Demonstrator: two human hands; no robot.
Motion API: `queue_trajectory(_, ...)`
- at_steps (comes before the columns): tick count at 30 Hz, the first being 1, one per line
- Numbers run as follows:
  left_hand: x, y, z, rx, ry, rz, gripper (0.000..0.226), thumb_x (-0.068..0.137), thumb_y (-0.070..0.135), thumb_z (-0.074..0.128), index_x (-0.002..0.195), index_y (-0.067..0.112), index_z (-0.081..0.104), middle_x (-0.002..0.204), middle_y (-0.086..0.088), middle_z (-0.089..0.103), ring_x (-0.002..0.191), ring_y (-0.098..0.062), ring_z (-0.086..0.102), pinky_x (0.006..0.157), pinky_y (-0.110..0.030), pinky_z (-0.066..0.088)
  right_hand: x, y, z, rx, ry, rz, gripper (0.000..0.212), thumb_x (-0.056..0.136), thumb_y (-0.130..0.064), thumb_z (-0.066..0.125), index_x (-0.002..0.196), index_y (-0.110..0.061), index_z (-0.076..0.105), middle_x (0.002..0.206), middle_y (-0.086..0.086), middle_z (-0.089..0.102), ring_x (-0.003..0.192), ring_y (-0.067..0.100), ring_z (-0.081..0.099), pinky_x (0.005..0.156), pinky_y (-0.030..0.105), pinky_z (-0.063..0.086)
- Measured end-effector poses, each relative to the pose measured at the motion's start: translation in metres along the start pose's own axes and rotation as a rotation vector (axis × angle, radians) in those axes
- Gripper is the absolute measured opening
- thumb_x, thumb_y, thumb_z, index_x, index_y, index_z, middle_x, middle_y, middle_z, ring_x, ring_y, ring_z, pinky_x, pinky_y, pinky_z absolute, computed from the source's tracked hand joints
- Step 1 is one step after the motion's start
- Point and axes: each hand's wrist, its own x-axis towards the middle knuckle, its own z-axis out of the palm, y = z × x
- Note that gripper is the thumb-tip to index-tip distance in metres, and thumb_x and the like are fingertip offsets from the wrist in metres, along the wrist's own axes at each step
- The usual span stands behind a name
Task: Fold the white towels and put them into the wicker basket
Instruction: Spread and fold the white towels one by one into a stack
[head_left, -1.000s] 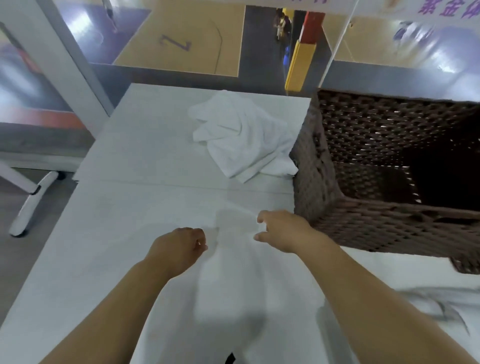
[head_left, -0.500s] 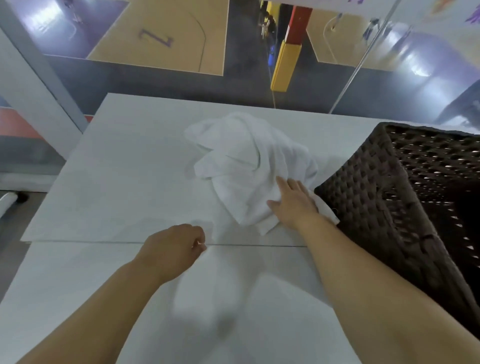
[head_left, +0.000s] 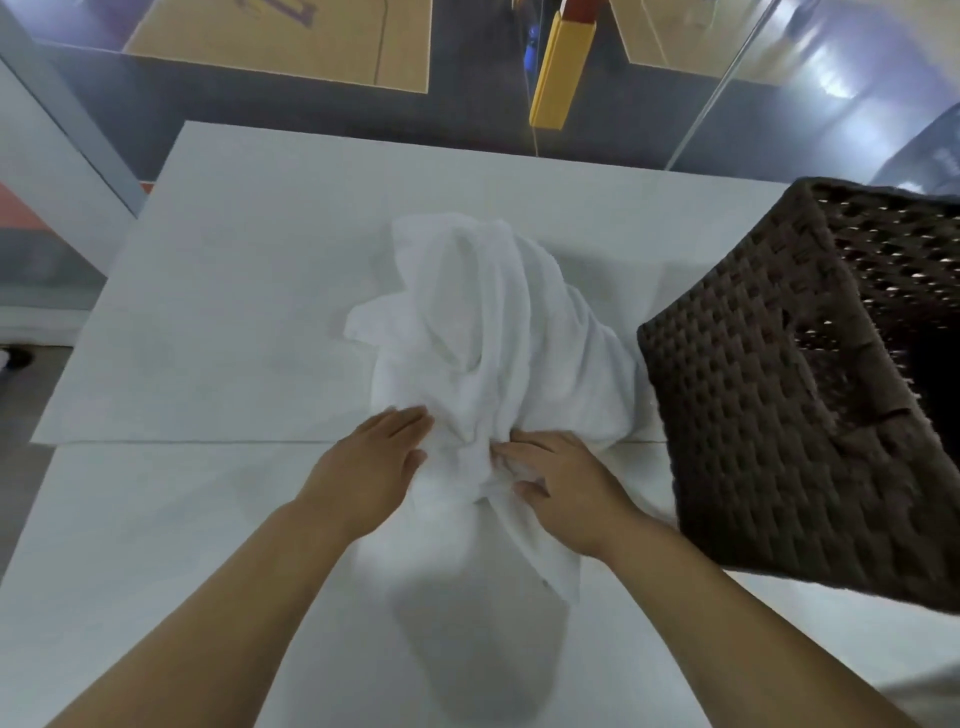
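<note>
Towel: a white towel (head_left: 498, 332) lies crumpled in a heap on the white worktop (head_left: 249, 291), near the middle, bunched into tall folds and not yet folded flat. Its near end trails toward the person, under and between the two hands.
Basket: a dark brown wicker basket (head_left: 810, 415) stands on the right side of the worktop, just beside the towel; the towel's right edge comes up close to the basket's near corner, and I cannot tell whether they touch. What lies inside the basket cannot be made out.
Left hand: the left hand (head_left: 369, 467) rests on the left near edge of the towel, palm down, fingers straight and held together, pointing away from the person. Its grip is flat and spread on the cloth, not closed around it.
Right hand: the right hand (head_left: 561, 478) is on the near middle of the towel, its fingers curled into the cloth, bunching a fold under them. Its grip pinches the towel.
Worktop seam: a thin line runs across the worktop from left to right, passing under the hands.
Beyond the worktop: a glass wall, and through it a tan and purple sports floor with a yellow padded post (head_left: 558, 78).
</note>
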Motion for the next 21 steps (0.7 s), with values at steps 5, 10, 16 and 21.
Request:
queue_trajectory(5,-0.058,-0.002,0.01,0.023,0.03,-0.047,0.06,0.091,0.048,0.021,0.127,0.019,0.06,0.137,0.003,0.054,0.128,-0.023,0.049,0.101,-0.038,0.042,-0.042,-0.019,0.018,0.102,-0.113,0.052,0.036,0.098,-0.022,0.048,0.133,-0.03,0.051,0.129,-0.012,0.055,0.113,0.006,0.052,0.101,0.024,0.041)
queue_trajectory(10,-0.123,0.003,0.025,0.114,0.048,-0.088,0.057,0.086,0.044,0.023,0.1,0.019,0.072,0.105,0.0,0.072,0.096,-0.028,0.067,0.076,-0.036,0.054,-0.09,-0.036,0.036,0.108,-0.198,0.062,0.032,0.096,-0.031,0.051,0.128,-0.032,0.053,0.122,-0.013,0.058,0.105,0.005,0.056,0.094,0.029,0.048)
queue_trajectory(16,-0.182,0.029,0.032,0.283,-0.181,-0.134,0.047,0.099,0.045,0.02,0.094,0.026,0.063,0.097,0.005,0.063,0.095,-0.019,0.057,0.077,-0.032,0.039,-0.13,-0.024,0.043,-0.044,0.164,0.214,0.044,0.093,-0.032,0.056,0.134,-0.021,0.046,0.134,-0.002,0.042,0.122,0.02,0.042,0.099,0.037,0.042)
queue_trajectory(21,-0.201,0.049,0.03,0.006,-0.253,-0.266,0.044,0.095,0.057,0.03,0.087,0.024,0.058,0.081,0.007,0.056,0.079,-0.016,0.057,0.071,-0.03,0.045,-0.15,-0.009,0.049,-0.028,0.034,0.286,0.041,0.094,-0.04,0.052,0.129,-0.019,0.053,0.129,-0.002,0.044,0.113,0.021,0.052,0.094,0.035,0.044)
